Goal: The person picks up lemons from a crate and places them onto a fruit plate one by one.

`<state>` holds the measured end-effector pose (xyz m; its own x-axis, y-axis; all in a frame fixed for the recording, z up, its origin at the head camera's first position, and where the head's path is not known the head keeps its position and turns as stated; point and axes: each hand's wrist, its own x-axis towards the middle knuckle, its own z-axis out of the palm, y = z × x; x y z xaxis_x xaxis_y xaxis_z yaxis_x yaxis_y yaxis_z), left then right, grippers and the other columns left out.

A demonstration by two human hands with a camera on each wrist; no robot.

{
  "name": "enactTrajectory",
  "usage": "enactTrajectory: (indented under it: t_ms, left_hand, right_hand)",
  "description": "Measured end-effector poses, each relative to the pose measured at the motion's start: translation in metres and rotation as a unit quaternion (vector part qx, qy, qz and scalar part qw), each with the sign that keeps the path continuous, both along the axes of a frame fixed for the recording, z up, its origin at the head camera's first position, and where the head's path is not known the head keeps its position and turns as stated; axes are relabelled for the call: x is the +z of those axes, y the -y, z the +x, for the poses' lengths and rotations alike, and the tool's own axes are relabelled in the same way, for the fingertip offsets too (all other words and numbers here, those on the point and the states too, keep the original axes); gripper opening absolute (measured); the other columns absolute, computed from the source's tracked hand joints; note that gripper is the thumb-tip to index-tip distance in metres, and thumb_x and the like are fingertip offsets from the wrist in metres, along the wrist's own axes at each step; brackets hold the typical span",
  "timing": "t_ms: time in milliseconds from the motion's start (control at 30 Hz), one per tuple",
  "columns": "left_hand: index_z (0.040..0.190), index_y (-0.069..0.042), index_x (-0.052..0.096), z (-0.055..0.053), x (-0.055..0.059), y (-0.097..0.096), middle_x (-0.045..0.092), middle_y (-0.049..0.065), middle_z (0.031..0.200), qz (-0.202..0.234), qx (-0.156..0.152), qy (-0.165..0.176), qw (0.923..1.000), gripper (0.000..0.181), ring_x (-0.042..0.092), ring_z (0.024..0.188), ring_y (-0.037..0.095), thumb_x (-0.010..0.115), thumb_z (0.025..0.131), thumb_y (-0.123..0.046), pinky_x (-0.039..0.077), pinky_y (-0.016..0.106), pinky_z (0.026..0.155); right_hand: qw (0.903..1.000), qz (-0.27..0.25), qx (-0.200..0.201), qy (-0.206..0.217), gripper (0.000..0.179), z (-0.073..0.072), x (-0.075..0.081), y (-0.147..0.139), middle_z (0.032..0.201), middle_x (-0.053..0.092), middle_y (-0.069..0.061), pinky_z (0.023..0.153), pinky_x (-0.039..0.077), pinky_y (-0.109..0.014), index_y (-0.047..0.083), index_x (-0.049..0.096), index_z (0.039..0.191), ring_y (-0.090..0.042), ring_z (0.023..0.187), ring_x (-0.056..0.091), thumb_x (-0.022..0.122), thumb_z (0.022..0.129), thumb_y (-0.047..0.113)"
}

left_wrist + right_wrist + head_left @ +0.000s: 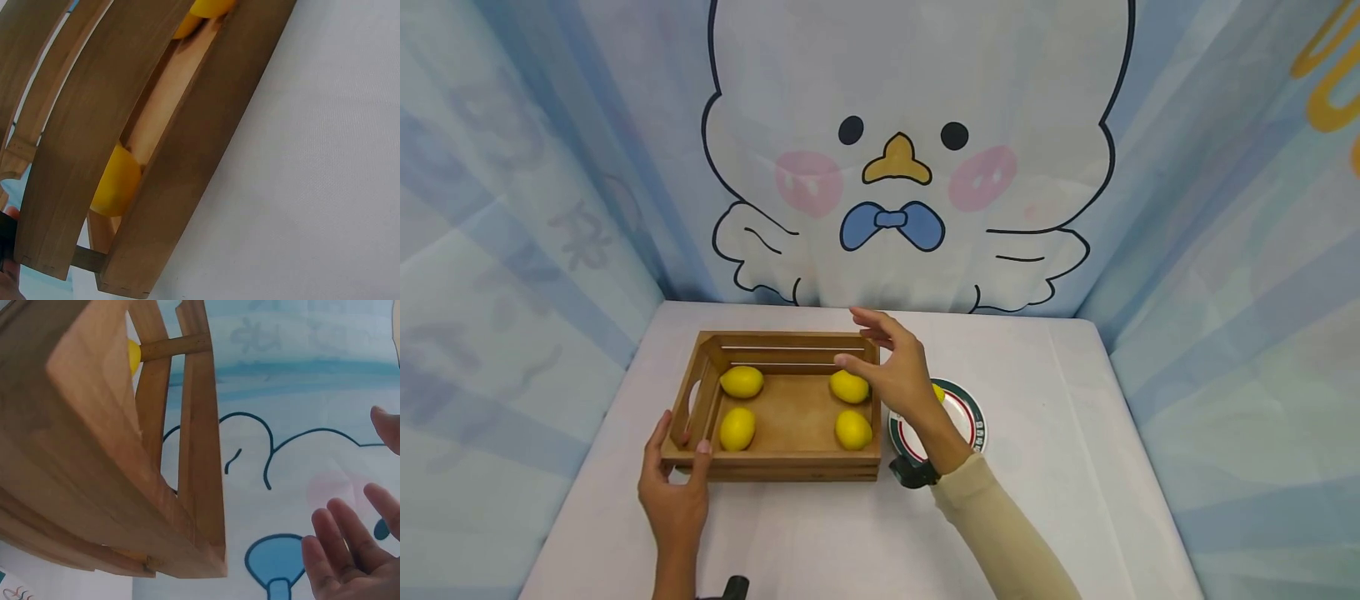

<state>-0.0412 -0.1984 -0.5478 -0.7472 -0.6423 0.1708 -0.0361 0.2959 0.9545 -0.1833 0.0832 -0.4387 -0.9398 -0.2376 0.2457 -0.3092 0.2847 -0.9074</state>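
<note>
A slatted wooden crate (790, 471) sits on the table, tilted in the wrist views by the camera angle. Inside, two yellow lemons lie at the left, a rear one (742, 382) and a front one (737, 429). Two more lie at the right, the rear lemon (850, 388) partly covered by my thumb and the front lemon (853, 430) fully visible. My left hand (676, 492) grips the crate's near left corner, thumb on the front rail. Over the crate's right end, my right hand (898, 371) holds nothing, its fingers spread and extended, as the right wrist view also shows.
Right of the crate stands a white plate (977, 417) with a dark green and red rim, partly under my right forearm. A yellow lemon (938, 392) peeks out there behind my wrist. A printed curtain (1030, 100) closes off the back and both sides of the white-covered table (1045, 375).
</note>
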Motion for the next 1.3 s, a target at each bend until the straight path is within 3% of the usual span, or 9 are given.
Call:
enactTrajectory:
  t_ms: [167,333,667,1000,1300]
  left_hand:
    - [0.160,-0.028,0.049,0.000,0.001,-0.001,0.049,-0.004,0.165,0.001,-0.001,-0.003,1.0000,0.069,0.050,0.131,-0.001,0.075,0.098,-0.012,0.035,0.024,0.117]
    - [0.160,-0.029,0.049,0.000,0.000,-0.001,0.049,-0.003,0.165,-0.002,0.001,-0.002,1.0000,0.068,0.052,0.128,-0.001,0.074,0.099,-0.015,0.035,0.023,0.117]
    - [0.160,-0.025,0.049,0.000,-0.001,0.000,0.050,0.000,0.165,-0.003,0.005,-0.001,1.0000,0.069,0.052,0.126,-0.002,0.075,0.098,-0.011,0.035,0.023,0.117]
    - [0.160,-0.031,0.048,0.000,0.001,-0.001,0.048,-0.002,0.166,0.000,0.004,0.009,1.0000,0.070,0.049,0.140,0.006,0.074,0.098,-0.012,0.032,0.028,0.122]
    - [0.159,-0.035,0.049,0.000,0.000,-0.002,0.049,-0.004,0.165,-0.002,0.006,0.006,1.0000,0.068,0.050,0.132,-0.001,0.074,0.099,-0.013,0.034,0.024,0.118]
  right_hand:
    - [0.9998,0.000,0.017,0.012,0.063,0.000,0.000,0.004,0.147,0.062,0.012,0.119,0.045,-0.047,0.032,0.060,0.148,-0.027,0.134,0.061,0.086,0.090,0.032]
    - [0.9991,-0.014,0.034,0.020,0.062,0.001,0.000,0.007,0.146,0.063,0.009,0.118,0.046,-0.050,0.030,0.061,0.147,-0.030,0.134,0.061,0.087,0.090,0.029]
    - [0.9983,-0.014,0.052,0.022,0.063,0.003,0.001,0.012,0.143,0.065,0.005,0.117,0.048,-0.042,0.031,0.061,0.148,-0.027,0.134,0.061,0.086,0.090,0.029]
    - [0.9966,-0.009,0.080,0.019,0.063,0.002,0.006,0.020,0.143,0.066,0.005,0.117,0.048,-0.039,0.025,0.061,0.148,-0.024,0.136,0.062,0.086,0.090,0.026]
    - [0.9940,-0.013,0.102,0.036,0.062,0.004,0.011,0.027,0.143,0.067,0.000,0.115,0.049,-0.053,0.031,0.063,0.146,-0.032,0.135,0.063,0.087,0.089,0.026]
